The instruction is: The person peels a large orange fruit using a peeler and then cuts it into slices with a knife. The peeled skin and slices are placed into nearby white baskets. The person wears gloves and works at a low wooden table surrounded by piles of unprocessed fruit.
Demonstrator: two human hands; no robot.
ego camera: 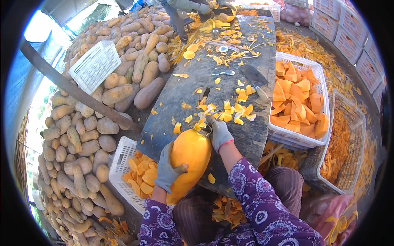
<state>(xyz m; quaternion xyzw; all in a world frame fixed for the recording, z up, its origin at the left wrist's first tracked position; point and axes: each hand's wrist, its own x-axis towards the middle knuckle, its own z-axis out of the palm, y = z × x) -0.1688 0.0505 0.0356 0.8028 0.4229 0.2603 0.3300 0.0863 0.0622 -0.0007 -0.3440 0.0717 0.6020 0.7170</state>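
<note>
A large, smooth orange peeled squash (191, 158) tilts between my knees and the near end of a dark work board (180, 95). My left hand (169, 169), in a grey glove with a bare thumb tip, grips the squash's left side. At its far end, my right hand (220, 131), also gloved, is closed on a thin metal hand tool (207, 130). The tool's blade is partly hidden by the fingers, so its exact kind is unclear. Yellow peel pieces (227, 115) lie on the board just beyond that hand.
A cleaver (254, 77), a spoon (224, 73) and a dark-handled tool (204, 93) lie on the board. Crates of cut squash stand right (323, 92) and left (123, 153). A pulp crate (358, 160) is far right. Unpeeled squashes (89, 147) cover the left; a co-worker's gloved hand (204, 8) is beyond.
</note>
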